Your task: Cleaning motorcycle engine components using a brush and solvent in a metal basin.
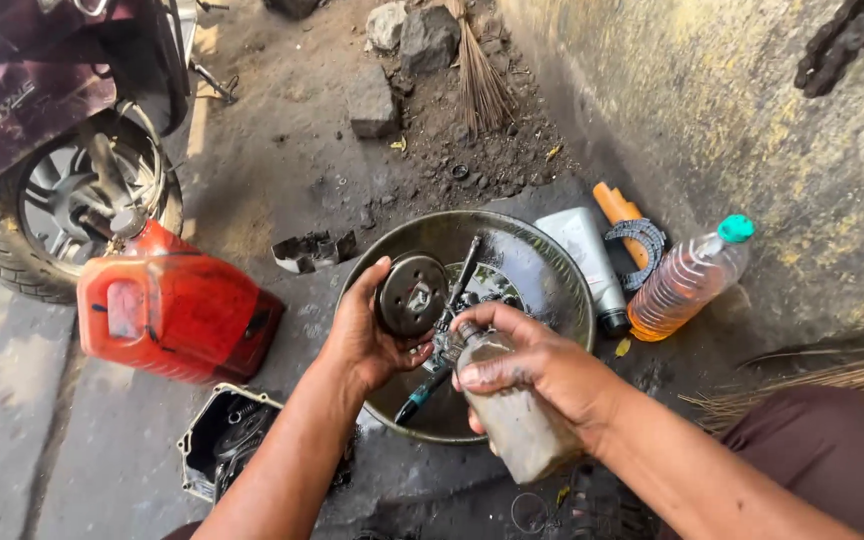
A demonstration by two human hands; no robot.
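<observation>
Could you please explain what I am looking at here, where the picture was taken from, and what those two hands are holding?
This is one view from a camera on a person's head, looking down at their own bare hands over a dirty concrete floor. The left hand holds a round dark metal part above a metal basin. The right hand grips a cloudy plastic bottle, its neck tipped toward the part. On the floor lie a red jerrycan, an open engine cover, a grey tube and a bottle of amber liquid. A scooter wheel shows top left.
</observation>
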